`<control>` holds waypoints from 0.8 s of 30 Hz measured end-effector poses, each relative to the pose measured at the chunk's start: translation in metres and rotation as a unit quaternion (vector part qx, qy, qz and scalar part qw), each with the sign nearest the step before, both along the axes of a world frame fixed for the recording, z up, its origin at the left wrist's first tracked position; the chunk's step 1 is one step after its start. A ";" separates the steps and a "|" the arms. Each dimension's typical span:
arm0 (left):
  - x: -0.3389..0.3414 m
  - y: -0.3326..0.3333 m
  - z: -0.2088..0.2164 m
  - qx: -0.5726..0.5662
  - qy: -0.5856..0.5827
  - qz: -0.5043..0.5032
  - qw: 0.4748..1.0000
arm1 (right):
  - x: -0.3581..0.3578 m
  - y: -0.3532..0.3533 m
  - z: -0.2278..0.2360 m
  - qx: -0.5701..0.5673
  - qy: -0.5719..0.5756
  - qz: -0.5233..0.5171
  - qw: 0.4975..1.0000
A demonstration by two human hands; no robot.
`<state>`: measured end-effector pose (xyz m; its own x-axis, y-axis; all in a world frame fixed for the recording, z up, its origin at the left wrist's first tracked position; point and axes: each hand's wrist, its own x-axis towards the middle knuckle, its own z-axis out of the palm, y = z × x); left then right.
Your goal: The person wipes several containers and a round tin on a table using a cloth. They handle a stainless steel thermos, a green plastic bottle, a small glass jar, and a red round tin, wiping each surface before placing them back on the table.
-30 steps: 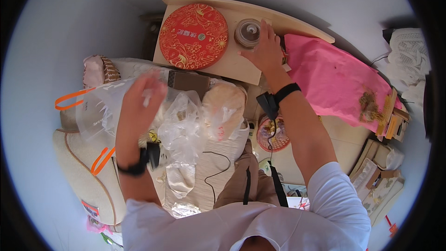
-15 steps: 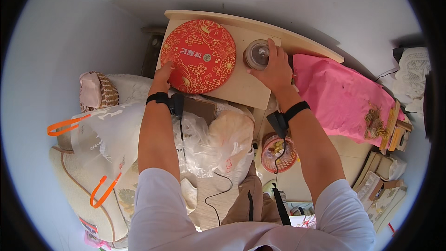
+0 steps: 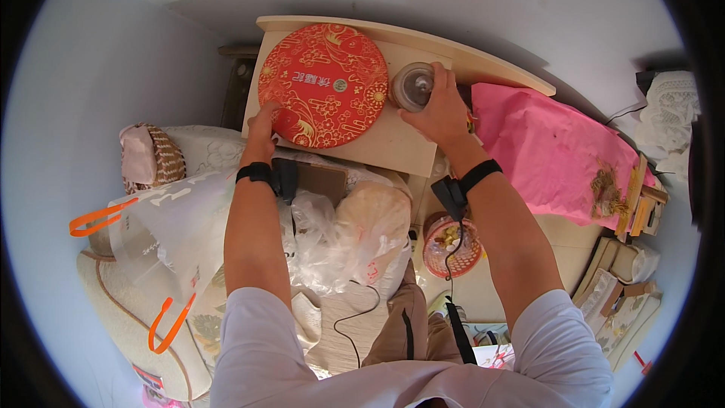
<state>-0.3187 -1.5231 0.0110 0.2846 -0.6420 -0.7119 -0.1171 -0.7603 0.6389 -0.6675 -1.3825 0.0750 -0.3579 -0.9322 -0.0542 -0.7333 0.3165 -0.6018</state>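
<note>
My left hand (image 3: pixel 263 127) grips the near-left edge of a large round red tin (image 3: pixel 323 87) with gold flowers and fish on its lid. Its thumb lies over the rim, and the fingers below are partly hidden. The tin is over the left part of a pale wooden cabinet top (image 3: pixel 404 143); whether it rests there or is slightly raised I cannot tell. To its right, my right hand (image 3: pixel 444 115) is closed around a round clear jar (image 3: pixel 413 86) with a lid, thumb on the near side and fingers on the far side. Jar and tin nearly meet.
Pink cloth (image 3: pixel 547 155) covers the surface to the right. Below the cabinet top are crumpled plastic bags (image 3: pixel 317 245), a red basket (image 3: pixel 451 248) and a white bag with orange handles (image 3: pixel 170 219). A woven basket (image 3: pixel 151 157) sits at left. A raised ledge (image 3: pixel 491 64) lines the back.
The tin has shifted slightly right relative to the cabinet top, narrowing the gap to the jar, and looks a little larger. My left hand moves with it. The whole view has also shifted slightly.
</note>
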 end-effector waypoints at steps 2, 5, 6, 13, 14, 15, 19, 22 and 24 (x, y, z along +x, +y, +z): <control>0.001 0.006 0.016 -0.013 0.090 0.012 0.996 | -0.001 0.000 -0.003 -0.002 -0.004 -0.001 1.000; 0.000 0.012 0.049 -0.022 0.164 0.016 0.986 | -0.001 -0.001 -0.006 -0.009 -0.012 -0.001 1.000; -0.002 0.013 0.061 -0.023 0.177 0.013 0.984 | -0.002 -0.001 -0.007 -0.015 -0.017 -0.004 1.000; -0.027 0.025 0.113 -0.054 0.115 -0.057 0.990 | -0.008 0.032 -0.006 -0.073 -0.059 -0.099 0.991; -0.030 0.028 0.116 -0.063 0.114 -0.059 0.990 | -0.010 0.043 -0.003 -0.096 -0.059 -0.107 0.988; -0.033 0.031 0.119 -0.075 0.114 -0.062 0.989 | -0.012 0.056 0.001 -0.107 -0.063 -0.120 0.985; -0.041 0.051 0.137 -0.123 0.178 -0.079 0.973 | -0.026 0.116 0.023 -0.124 -0.090 -0.152 0.976; -0.050 0.079 0.159 -0.153 0.173 -0.107 0.967 | -0.036 0.178 0.043 -0.135 -0.078 -0.186 0.970; -0.063 0.099 0.175 -0.164 0.175 -0.132 0.962 | -0.039 0.225 0.055 -0.160 -0.121 -0.213 0.956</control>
<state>-0.3816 -1.4244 0.1864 -0.1395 -0.8655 -0.4812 -0.0120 -0.4844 0.8748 -0.7066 -1.1577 0.1305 -0.7217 -0.6876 0.0798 -0.4053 0.3263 -0.8540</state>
